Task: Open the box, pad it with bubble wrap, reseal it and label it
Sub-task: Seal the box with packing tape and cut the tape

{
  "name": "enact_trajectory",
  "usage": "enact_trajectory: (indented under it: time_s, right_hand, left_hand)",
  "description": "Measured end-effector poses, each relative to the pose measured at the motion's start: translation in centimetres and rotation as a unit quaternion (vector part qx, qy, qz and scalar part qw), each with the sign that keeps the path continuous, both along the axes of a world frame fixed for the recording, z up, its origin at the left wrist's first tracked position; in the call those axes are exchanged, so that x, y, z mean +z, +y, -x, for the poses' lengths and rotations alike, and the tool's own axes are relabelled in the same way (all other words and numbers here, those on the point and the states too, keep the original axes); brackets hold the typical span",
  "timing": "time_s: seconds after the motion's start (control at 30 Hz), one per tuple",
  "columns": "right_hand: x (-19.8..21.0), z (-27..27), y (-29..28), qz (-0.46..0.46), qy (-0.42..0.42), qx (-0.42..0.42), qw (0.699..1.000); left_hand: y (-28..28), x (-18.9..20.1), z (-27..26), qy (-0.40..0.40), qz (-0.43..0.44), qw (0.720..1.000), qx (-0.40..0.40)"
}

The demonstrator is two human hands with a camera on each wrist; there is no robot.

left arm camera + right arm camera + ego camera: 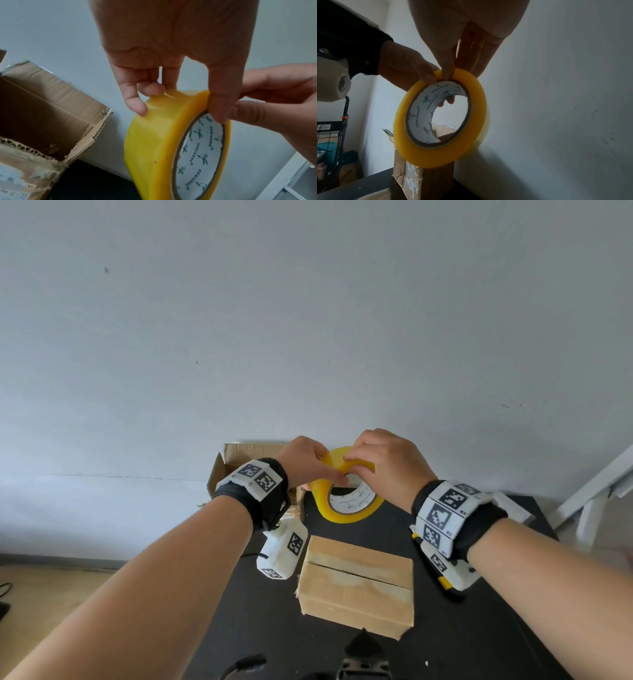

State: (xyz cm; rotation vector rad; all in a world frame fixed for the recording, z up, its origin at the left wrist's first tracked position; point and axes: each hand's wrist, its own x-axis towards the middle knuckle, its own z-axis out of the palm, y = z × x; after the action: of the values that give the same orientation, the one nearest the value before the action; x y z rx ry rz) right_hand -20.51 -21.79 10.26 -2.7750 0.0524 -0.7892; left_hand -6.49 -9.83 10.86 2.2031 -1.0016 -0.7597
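Above the black table [479,628], from the head view: a yellow packing-tape roll [346,508] held up in both hands, left hand [305,463] and right hand [387,463] pinching its upper rim. Below, a small closed cardboard box [356,583] lying on the table, flaps together, centre seam apparently bare of fresh tape. Further back against the wall, a larger open carton [236,457], flaps up.

From the left wrist: left fingers [135,100] curled over the outer face of the tape roll [154,142], fingertips at a raised wrinkle that looks like the tape's loose end; thumb pressed on the side edge. Right hand [274,97] gripping the same spot from the other side. Printed round the white core, green lettering reading roughly "DENIANDE", with small leaf motifs. Open carton [42,108] at left, torn corrugated edges, inside dark, a blurred, unreadable white label on its front.

From the right wrist: right thumb and fingers [447,65] pinching the top of the tape roll [440,152], left hand [406,65] pinching alongside. Open carton [423,175] standing behind and below.

Judged step: resealing, at the stage of freeing the tape end. Next move likely calls for a fingernail under that end, a steady peel, then a strip laid along the small box's seam. Label not yet seen on it.
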Motion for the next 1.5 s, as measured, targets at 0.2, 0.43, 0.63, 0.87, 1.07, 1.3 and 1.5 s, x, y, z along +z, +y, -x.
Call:
enact_trajectory:
  time_s: [0.2,0.43,0.63,0.87,1.07,1.3,1.5]
  right_hand:
    - [0.3,-0.3,1.0,0.007,0.000,-0.010,1.000]
    - [0.4,-0.8,2.3,0.000,0.042,-0.015,0.999]
    - [1.1,-1.3,3.0,-0.024,0.117,-0.045,0.992]
    - [1.0,-1.7,3.1,-0.018,0.057,-0.049,0.997]
    - [1.1,-1.9,3.6,0.006,-0.037,-0.053,0.998]
    - [1.0,-2.0,3.7,0.033,-0.060,-0.052,0.996]
    - [1.4,-2.3,3.6,0.042,-0.054,-0.047,0.997]
  left_hand:
    - [0.5,0.3,-0.6,-0.019,-0.005,1.000,-0.015]
    - [1.0,0.3,-0.9,-0.036,-0.009,0.999,-0.023]
    - [1.6,0.3,-0.6,-0.071,-0.011,0.997,-0.029]
    - [1.6,0.9,-1.1,-0.080,0.027,0.996,-0.013]
    - [2.1,2.1,-2.3,-0.045,0.007,0.997,-0.060]
    - [2.2,2.3,-2.9,-0.061,0.017,0.995,-0.071]
    - [2.0,2.2,-3.1,-0.055,0.021,0.996,-0.073]
